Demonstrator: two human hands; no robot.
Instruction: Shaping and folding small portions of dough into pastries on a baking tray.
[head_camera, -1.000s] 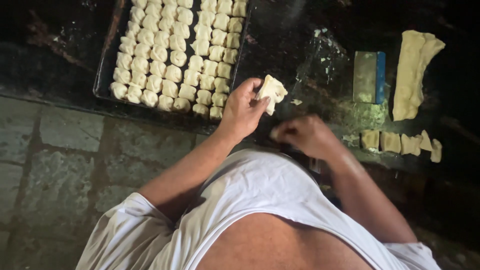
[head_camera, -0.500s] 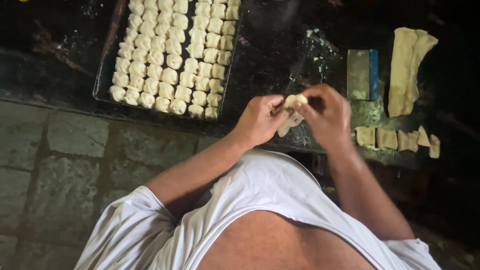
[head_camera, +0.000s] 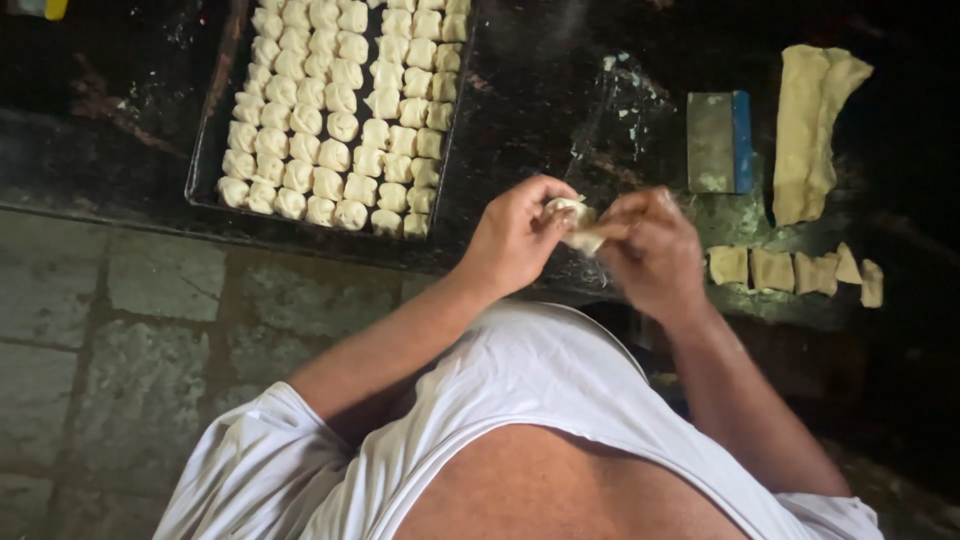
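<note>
1. Counter (head_camera: 560, 90): a dark work surface runs across the upper part of the view, dusted in patches with flour. Its front edge sits above a floor of grey stone blocks (head_camera: 150, 330).
2. Tray (head_camera: 205, 150): a dark rectangular tray lies on the left part of the counter, filled with close rows of small folded dough parcels (head_camera: 340, 125). The parcels touch one another and fill it down to the near edge.
3. Dough strip (head_camera: 812, 130): a long pale folded strip lies at the far right of the counter, running away from the person.
4. Scraper (head_camera: 718, 142): a flat metal blade with a blue handle edge lies just left of the dough strip, apart from it.
5. Cut dough squares (head_camera: 790, 270): a short row of small pieces lies just below the strip and scraper, close beside one another, to the right of the hands.
6. Left hand (head_camera: 515, 240): held over the counter's near edge, right of the tray, fingers curled and pinching the left side of the dough piece.
7. Right hand (head_camera: 650, 250): facing the left hand, fingers bunched together and pinching the right side of the same piece.
8. Dough piece (head_camera: 575, 222): small and pale, held between both hands above the counter, touching neither tray nor surface.
</note>
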